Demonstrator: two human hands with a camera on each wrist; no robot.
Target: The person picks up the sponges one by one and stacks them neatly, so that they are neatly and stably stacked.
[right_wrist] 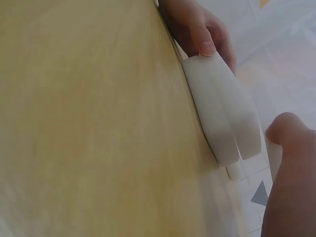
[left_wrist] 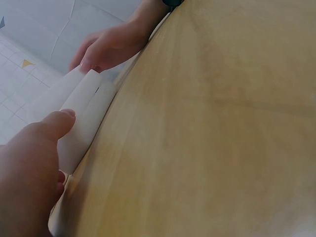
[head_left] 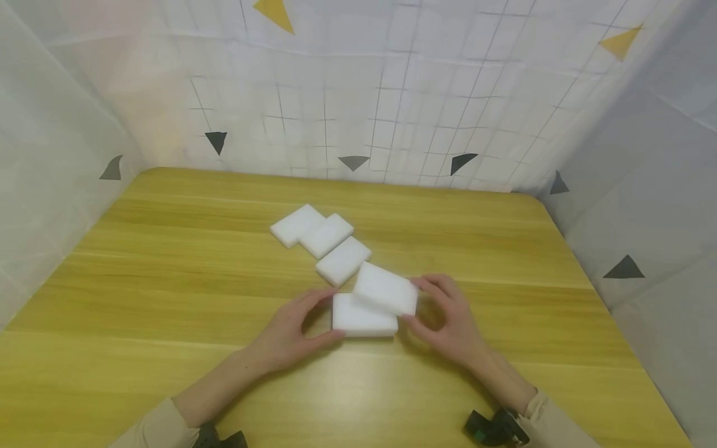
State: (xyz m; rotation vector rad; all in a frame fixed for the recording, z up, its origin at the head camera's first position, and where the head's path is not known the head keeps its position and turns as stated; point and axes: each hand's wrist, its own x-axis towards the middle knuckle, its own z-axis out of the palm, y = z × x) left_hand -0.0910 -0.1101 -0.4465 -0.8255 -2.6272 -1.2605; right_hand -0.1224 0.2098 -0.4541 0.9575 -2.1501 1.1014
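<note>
In the head view my left hand (head_left: pixel 288 333) grips the left end of a lower white sponge block (head_left: pixel 364 325), thumb on its near side. That block lies flat on the table. Above it, turned at an angle and overlapping it, is an upper white sponge block (head_left: pixel 386 288). My right hand (head_left: pixel 454 323) holds this one by its right end between thumb and fingers. From the left wrist, the left thumb (left_wrist: pixel 61 121) presses on layered white sponge (left_wrist: pixel 81 131), a narrow slit showing in its side; how many layers there are I cannot tell. My left fingers are largely hidden.
Three more white sponge blocks, a far one (head_left: pixel 295 225), a middle one (head_left: pixel 327 235) and a near one (head_left: pixel 343 260), lie in a diagonal row beyond the hands. Wood-grain table (head_left: pixel 168 280) surrounds them. A patterned white curtain (head_left: pixel 358 93) hangs behind.
</note>
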